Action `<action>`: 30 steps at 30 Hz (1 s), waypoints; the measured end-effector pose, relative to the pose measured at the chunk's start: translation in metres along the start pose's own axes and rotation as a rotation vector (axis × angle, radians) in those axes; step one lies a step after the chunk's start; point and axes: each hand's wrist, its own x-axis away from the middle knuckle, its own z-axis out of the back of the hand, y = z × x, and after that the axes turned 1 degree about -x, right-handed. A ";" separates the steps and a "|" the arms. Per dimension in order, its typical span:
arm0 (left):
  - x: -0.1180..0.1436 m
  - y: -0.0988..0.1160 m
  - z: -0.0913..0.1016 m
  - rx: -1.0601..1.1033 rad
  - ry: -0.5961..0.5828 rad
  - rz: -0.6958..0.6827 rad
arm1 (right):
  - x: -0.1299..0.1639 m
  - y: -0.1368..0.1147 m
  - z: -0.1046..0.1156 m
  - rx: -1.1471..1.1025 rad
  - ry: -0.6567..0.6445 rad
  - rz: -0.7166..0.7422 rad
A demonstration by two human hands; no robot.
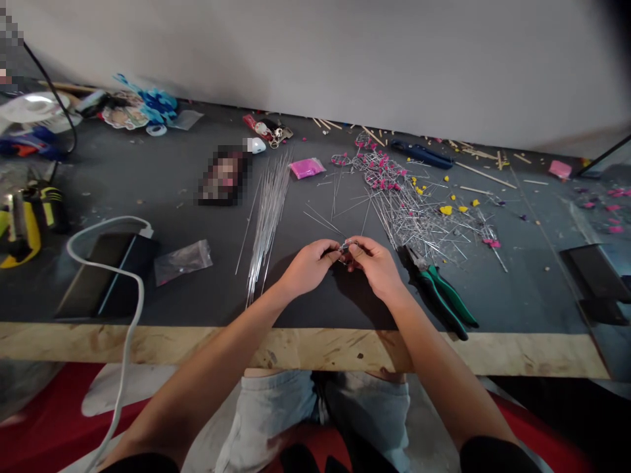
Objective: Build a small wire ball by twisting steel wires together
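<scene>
My left hand (311, 266) and my right hand (373, 264) meet over the table near its front edge. Both have their fingers pinched around thin silvery wire (344, 247), whose exact shape is mostly hidden by the fingertips. Left of my hands lies a bundle of long straight wires (269, 226). To the right spreads a tangled heap of cut wires (414, 220), with pink-tipped wire pieces (382, 171) at its back. Green-handled pliers (444, 295) rest close to my right forearm. A few loose wires lie just beyond my fingers.
Behind the wires are a pink packet (306, 168) and dark blue pliers (422, 154). Yellow bits (445, 210) lie among the heap. At left sit a black power bank (106, 276) with a white cable (133, 279), a clear plastic bag (182, 263) and yellow-handled tools (24, 230).
</scene>
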 end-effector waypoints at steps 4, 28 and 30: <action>0.000 0.000 0.002 0.051 0.005 0.040 | 0.000 -0.002 0.000 0.010 -0.031 0.005; 0.004 0.014 0.020 0.198 -0.217 -0.061 | 0.010 -0.020 -0.001 -0.088 -0.270 -0.031; 0.003 0.012 0.024 0.163 -0.235 -0.020 | 0.011 -0.022 -0.001 -0.064 -0.302 -0.029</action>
